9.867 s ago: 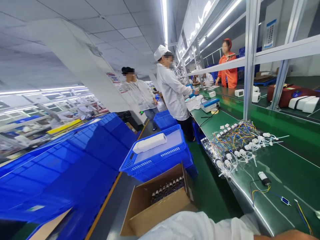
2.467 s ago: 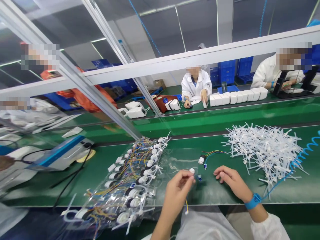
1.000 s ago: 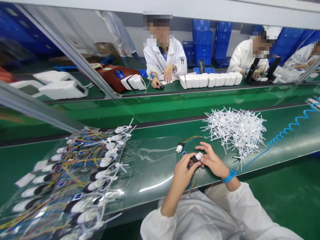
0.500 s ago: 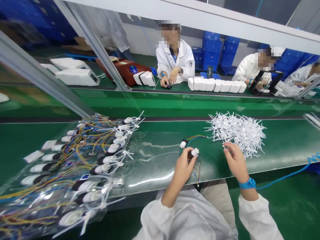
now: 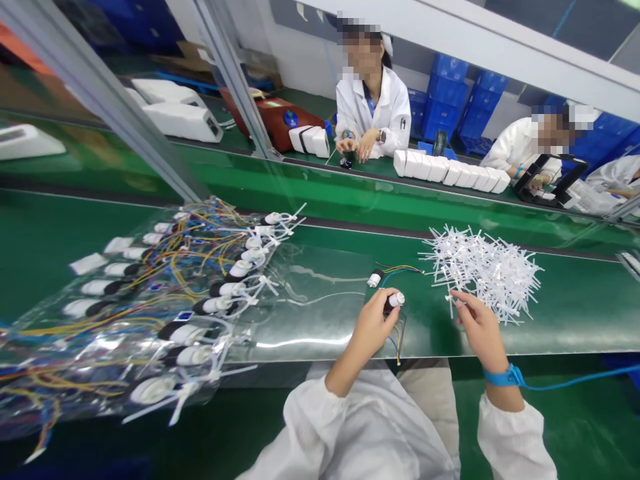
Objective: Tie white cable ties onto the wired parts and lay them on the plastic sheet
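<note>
Barely shifted since the previous frame: right hand [image 5: 479, 325], fingertips [image 5: 457, 301] drawn together at the 6 o'clock edge of the white connector pile [image 5: 487, 270]; grip on a piece cannot be told. Left hand [image 5: 373, 328]: thumb and fingers closed round a white-capped motor [image 5: 393, 301], at 9 o'clock of the right hand, above the green belt [image 5: 575, 313].

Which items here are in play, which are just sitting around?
In play: left hand gripping a wired part; right hand at the white connector pile.
Lying about: second wired part, bundle of wired assemblies, white boxes, red case.
</note>
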Tool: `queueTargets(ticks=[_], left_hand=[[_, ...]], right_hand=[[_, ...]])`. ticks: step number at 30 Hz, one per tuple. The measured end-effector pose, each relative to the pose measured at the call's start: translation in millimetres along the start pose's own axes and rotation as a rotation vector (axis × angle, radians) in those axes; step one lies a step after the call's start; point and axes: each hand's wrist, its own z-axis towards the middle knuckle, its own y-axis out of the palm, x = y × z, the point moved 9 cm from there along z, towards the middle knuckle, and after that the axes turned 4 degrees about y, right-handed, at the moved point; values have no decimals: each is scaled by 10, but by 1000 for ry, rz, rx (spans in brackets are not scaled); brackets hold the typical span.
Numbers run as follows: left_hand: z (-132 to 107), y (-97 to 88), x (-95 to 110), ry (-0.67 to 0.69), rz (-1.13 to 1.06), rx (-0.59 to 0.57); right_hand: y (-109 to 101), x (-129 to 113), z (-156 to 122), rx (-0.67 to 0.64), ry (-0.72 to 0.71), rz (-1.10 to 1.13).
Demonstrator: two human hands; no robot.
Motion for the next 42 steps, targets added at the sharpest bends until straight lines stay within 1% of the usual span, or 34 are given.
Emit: queueTargets(ticks=[2, 5, 8, 12, 15, 21, 25, 29, 31, 36, 40, 42], left_hand=[[11, 3, 10, 5, 8, -5], [14, -8, 29, 5, 4, 4], [-5, -32, 53, -2, -20, 32], [-35, -61, 74, -20, -71, 68], [-43, -67, 122, 16, -107, 69], [-53, -49, 208, 68, -176, 22], [-59, -39, 218, 35, -261, 4], [-54, -6, 149, -57, -292, -15], [-41, 18, 120, -77, -280, -33], [-20, 65, 55, -124, -212, -88], [-42, 121, 78, -126, -148, -171], [-53, 141, 92, -121, -122, -194]], right_hand=[[11, -97, -80, -22, -6, 76], [138, -210, -133, -43, -65, 184], [340, -213, -121, -53, -96, 283], [573, -152, -86, -21, -106, 387], [725, -106, -68, -6, -71, 506], [975, -32, -54, 32, 91, 772], [1015, -31, -70, 64, 166, 914], [1036, -42, -74, 29, 205, 957], [1048, -42, -76, 8, 213, 950], [1032, -29, -87, 17, 246, 969], [1059, -38, -99, -27, 301, 975], [1053, -58, -96, -29, 295, 978]])
